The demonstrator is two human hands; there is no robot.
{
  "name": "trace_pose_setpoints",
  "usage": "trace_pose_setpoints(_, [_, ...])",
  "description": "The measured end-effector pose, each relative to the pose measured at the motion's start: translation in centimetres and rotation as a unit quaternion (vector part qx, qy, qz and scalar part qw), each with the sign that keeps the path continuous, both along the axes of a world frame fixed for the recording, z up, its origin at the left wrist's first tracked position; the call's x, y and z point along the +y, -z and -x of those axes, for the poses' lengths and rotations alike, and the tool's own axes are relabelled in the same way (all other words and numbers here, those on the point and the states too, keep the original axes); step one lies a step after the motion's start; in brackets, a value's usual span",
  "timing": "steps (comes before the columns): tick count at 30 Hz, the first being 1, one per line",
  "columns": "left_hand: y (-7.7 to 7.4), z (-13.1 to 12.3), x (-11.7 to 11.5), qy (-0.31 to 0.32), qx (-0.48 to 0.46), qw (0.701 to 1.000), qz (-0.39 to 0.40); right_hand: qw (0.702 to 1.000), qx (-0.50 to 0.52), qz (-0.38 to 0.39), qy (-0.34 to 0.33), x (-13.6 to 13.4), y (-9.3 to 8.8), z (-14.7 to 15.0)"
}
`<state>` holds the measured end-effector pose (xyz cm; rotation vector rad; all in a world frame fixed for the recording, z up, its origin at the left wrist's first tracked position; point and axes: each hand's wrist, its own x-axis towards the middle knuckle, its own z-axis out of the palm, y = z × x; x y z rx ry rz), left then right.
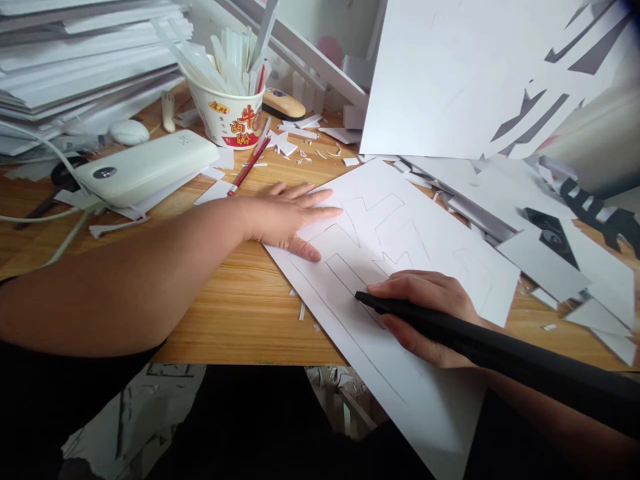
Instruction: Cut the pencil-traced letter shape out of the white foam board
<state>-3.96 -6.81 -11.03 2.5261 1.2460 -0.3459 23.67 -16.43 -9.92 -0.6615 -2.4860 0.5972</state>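
Note:
A white board (320, 313) with pencil-drawn outlines lies slanted on the wooden table, its near end reaching past the table's front edge. My left hand (295, 217) rests flat on its left edge, fingers spread, holding nothing. My right hand (435, 310) is closed around a long black tool (450, 327) whose kind I cannot make out. The tool's narrow tip is at a drawn line near the middle of the board; whether it touches the surface is unclear. Its other end runs out toward the lower right edge of the view.
Left of the board are a red-and-black pencil (250, 167), a paper bowl (223, 113) of translucent sticks, a white power bank (147, 167) with cables, and stacked white sheets (90, 60). A large cut-out board (440, 80) leans behind. White offcuts (555, 263) lie right.

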Motion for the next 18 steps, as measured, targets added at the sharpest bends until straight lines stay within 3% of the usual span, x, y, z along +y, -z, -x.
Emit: trace_pose_setpoints(18, [0.1, 0.1, 0.1, -0.005, -0.003, 1.000, 0.005, 0.999, -0.019, 0.021, -0.015, -1.0, -0.1, -1.9])
